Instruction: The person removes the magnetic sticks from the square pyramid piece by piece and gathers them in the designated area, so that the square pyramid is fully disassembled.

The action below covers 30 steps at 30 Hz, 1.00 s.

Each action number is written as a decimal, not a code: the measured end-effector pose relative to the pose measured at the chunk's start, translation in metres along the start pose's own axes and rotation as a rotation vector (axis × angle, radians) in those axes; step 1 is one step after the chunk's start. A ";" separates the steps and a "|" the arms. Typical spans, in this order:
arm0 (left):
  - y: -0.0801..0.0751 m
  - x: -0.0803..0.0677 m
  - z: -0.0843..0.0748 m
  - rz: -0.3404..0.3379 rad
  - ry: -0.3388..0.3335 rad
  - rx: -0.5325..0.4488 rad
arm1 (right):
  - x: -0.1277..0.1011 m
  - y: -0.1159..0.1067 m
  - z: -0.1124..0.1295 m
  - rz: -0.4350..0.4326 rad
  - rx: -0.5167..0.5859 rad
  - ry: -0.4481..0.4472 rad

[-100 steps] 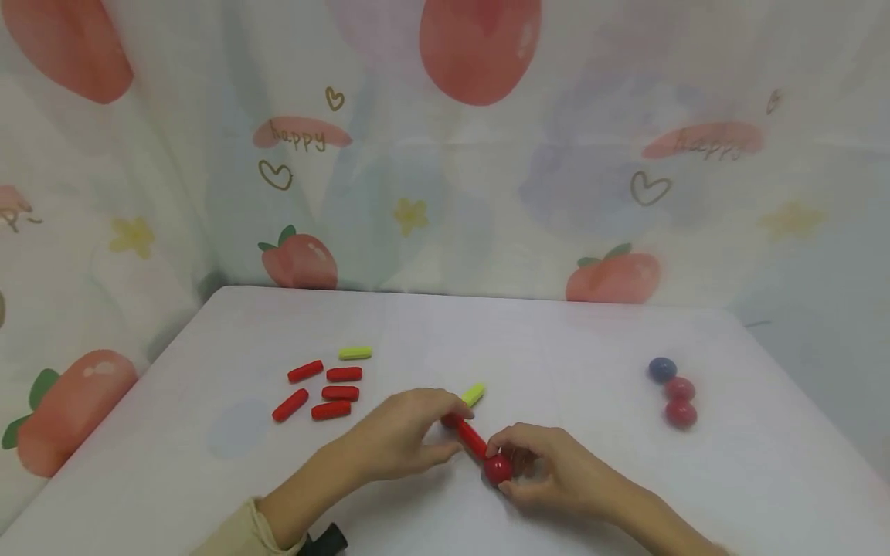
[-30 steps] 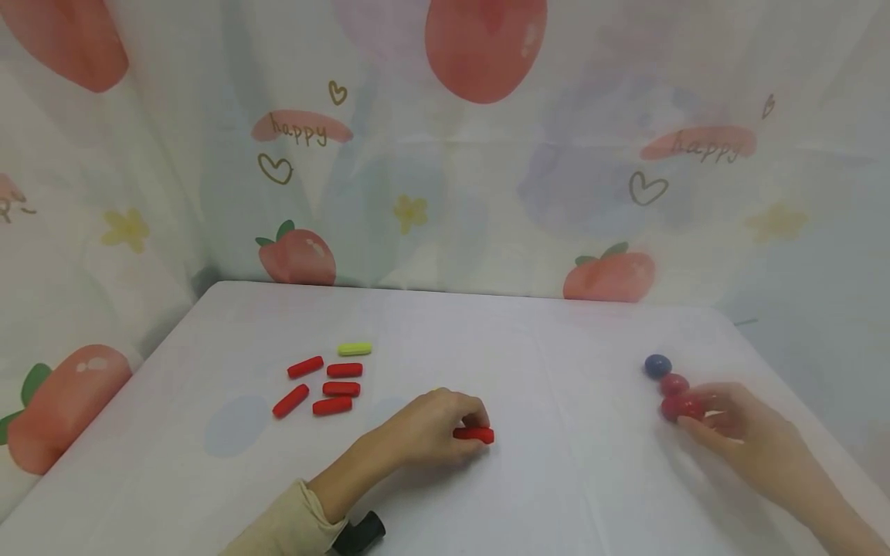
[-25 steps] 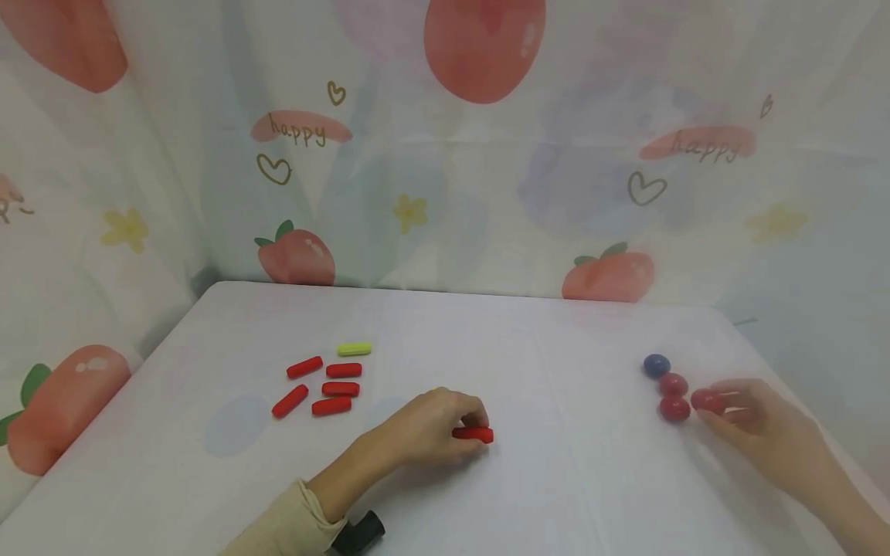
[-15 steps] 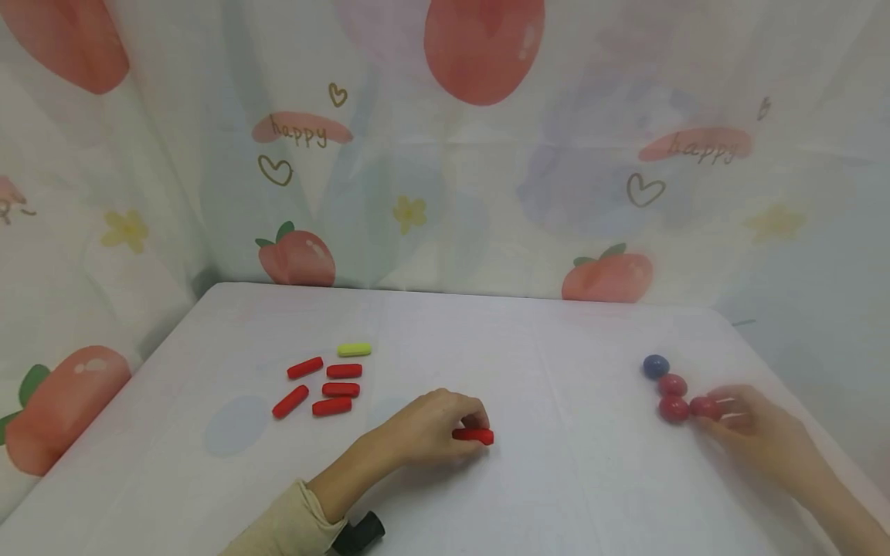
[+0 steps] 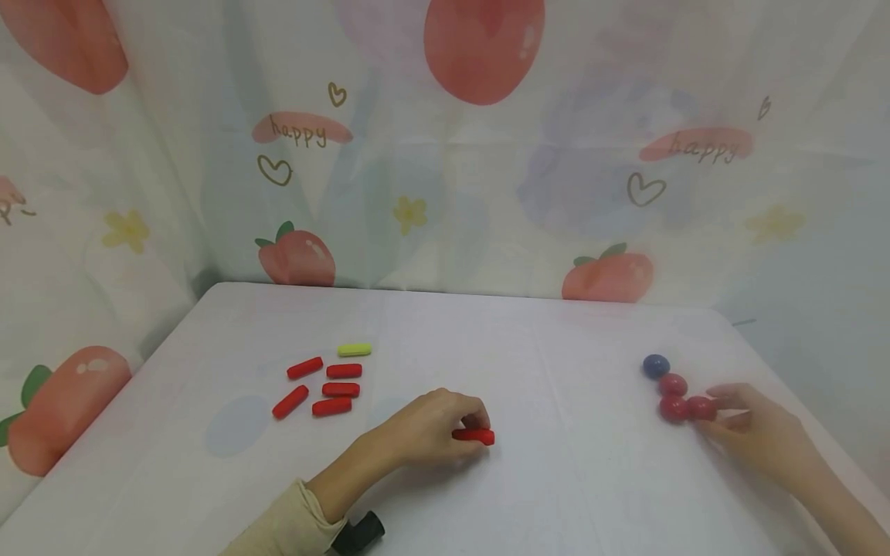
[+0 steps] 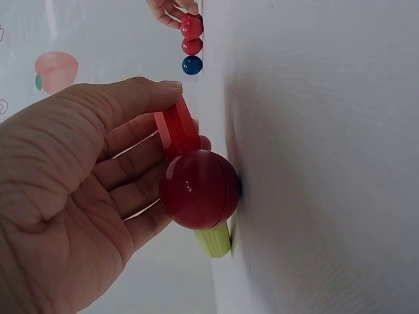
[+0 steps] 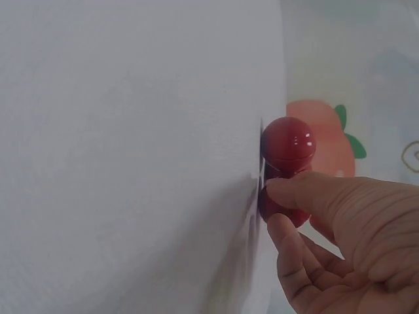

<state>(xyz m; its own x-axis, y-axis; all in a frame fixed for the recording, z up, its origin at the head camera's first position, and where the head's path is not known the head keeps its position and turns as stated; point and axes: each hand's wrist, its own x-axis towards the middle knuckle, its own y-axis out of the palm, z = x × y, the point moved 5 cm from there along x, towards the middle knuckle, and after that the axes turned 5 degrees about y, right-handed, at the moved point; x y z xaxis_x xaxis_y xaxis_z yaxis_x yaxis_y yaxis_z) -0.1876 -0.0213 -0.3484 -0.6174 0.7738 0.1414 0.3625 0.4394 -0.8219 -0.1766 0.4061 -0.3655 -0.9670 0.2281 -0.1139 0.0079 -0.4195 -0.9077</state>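
Our left hand [image 5: 424, 428] pinches red plastic rod [image 5: 474, 436] joined to red ball [image 6: 199, 190], yellow-green rod [image 6: 215, 239] on white counter [image 5: 556, 479]. Our right hand [image 5: 754, 432] fingers touch outer red ball [image 5: 701, 408]; three red, one blue ball [image 5: 656, 365] there. Five red rods [image 5: 327, 386], one yellow-green rod lie left.

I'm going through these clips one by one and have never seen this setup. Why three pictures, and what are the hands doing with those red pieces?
No machine here: a person works with bare hands, wearing three cameras. The wide picture is from the head, looking down at a white table. The other two are from the wrists, so each shows one hand close up and turned sideways.

The left hand grips a small assembly: a red stick, a red ball and a yellow-green stick, best seen in the left wrist view.

The right hand touches a red ball at the table's right, beside two more red balls and a blue ball. How firmly it holds it is unclear.

Lying loose at left are five red sticks and one yellow-green stick.
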 end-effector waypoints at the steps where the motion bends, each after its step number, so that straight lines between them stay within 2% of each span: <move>1: 0.000 0.000 0.000 0.002 0.002 -0.003 | -0.001 -0.001 0.001 -0.004 -0.003 -0.005; 7: 0.000 0.001 -0.004 0.004 0.028 -0.023 | -0.007 -0.007 0.008 0.014 0.013 0.020; 13: -0.002 0.001 -0.012 -0.024 0.077 -0.088 | -0.031 -0.010 0.045 -0.139 0.030 -0.110; 16: -0.003 0.001 -0.015 -0.057 0.094 -0.148 | -0.041 -0.002 0.069 -0.160 0.048 -0.173; 18: -0.004 0.000 -0.016 -0.084 0.100 -0.202 | -0.046 0.005 0.086 -0.182 0.053 -0.246; 22: -0.005 -0.001 -0.017 -0.138 0.127 -0.342 | -0.060 0.021 0.118 -0.264 0.103 -0.484; 25: -0.004 -0.001 -0.016 -0.147 0.142 -0.438 | -0.070 0.036 0.138 -0.235 0.173 -0.616; 30: -0.001 0.001 -0.013 -0.110 0.118 -0.513 | -0.081 0.059 0.169 -0.091 0.224 -0.704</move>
<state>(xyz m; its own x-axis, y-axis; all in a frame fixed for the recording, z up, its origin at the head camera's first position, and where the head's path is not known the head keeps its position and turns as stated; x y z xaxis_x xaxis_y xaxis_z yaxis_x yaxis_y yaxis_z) -0.1800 -0.0150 -0.3399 -0.5989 0.7438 0.2968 0.6129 0.6642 -0.4280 -0.1408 0.2144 -0.3419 -0.8964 -0.3151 0.3119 -0.0592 -0.6122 -0.7885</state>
